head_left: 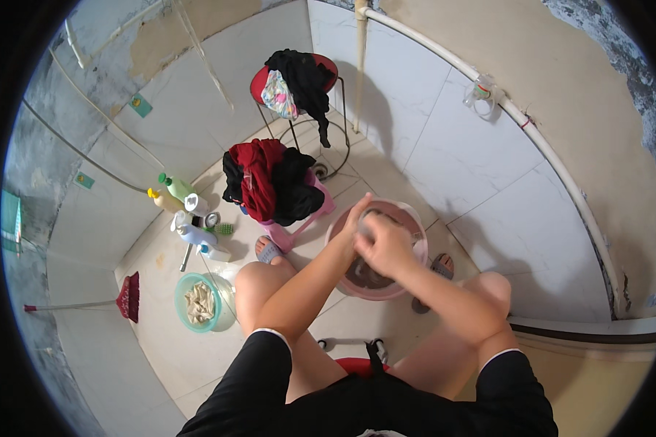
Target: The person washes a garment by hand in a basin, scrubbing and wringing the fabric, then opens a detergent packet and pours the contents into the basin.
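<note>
Pink basin (377, 294) beneath left hand (356, 220) and right hand (388, 246), both close together; grip blurred, cannot tell what it holds

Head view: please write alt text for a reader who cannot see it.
A left hand and blurred right hand overlap above a pink basin on a tiled floor. Beyond lie heaped red and black clothes; at left, bottles and a turquoise basin.

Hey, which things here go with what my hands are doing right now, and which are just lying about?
Seemingly in use:
left hand and right hand, together; anything between them is blurred
pink basin, beneath them

Apparently just lying about:
bottles
green brush
teal basin with pale cloth
clothes heap
red stool with black clothes
red broom
</note>
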The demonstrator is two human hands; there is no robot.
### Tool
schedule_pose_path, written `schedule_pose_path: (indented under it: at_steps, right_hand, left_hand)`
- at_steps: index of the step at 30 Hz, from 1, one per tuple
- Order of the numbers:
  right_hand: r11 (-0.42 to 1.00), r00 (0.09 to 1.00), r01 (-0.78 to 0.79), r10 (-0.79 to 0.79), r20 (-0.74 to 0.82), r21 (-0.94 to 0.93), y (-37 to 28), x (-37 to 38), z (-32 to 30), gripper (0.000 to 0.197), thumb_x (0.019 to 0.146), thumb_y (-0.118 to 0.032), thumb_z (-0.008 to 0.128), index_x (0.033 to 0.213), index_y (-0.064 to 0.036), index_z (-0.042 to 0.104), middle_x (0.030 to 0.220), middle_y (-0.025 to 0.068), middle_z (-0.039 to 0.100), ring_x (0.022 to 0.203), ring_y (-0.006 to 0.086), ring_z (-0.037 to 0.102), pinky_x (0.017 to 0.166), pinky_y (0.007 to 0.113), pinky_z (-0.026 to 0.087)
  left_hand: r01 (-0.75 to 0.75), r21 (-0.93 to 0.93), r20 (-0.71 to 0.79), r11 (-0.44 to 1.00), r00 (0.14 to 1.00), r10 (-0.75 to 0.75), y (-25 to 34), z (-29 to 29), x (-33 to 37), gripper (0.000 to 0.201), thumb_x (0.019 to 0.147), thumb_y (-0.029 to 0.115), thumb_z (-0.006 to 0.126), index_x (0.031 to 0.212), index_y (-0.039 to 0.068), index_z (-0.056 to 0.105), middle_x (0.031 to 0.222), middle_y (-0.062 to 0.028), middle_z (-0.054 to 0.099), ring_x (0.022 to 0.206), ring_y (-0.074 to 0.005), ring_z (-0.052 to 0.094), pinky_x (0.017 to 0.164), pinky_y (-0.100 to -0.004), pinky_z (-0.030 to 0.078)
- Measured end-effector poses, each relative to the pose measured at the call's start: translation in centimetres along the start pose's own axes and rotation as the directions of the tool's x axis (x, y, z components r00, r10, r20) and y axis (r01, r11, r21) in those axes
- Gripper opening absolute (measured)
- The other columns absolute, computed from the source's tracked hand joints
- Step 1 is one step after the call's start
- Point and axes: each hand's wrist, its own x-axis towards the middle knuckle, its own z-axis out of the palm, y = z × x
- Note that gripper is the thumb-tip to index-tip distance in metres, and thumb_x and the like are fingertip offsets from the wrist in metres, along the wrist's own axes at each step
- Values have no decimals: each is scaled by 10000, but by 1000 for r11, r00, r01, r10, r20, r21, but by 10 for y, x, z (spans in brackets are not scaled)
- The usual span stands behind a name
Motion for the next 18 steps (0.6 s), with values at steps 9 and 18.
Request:
schedule_pose_path:
  at_steps: [9,18]
  right_hand:
    - [986,952,-156,132,-277,-66,64,33,4,194,755,-168,663,633,-104,528,650,98,575,586,296,578,483,381,450]
    - [985,929,-174,161,-333,-10,65,28,11,316,856,-227,603,626,-52,474,617,148,559,543,359,521,504,436,424]
  left_hand:
    - [-133,-179,-442,975,896,41,-24,19,40,257,946,174,336,964,19,541,918,-121,583,801,-276,608,653,-461,527]
    - [-96,-43,-492,994,868,63,-11,39,29,327,926,191,301,887,30,583,916,-130,623,847,-282,618,766,-463,515]
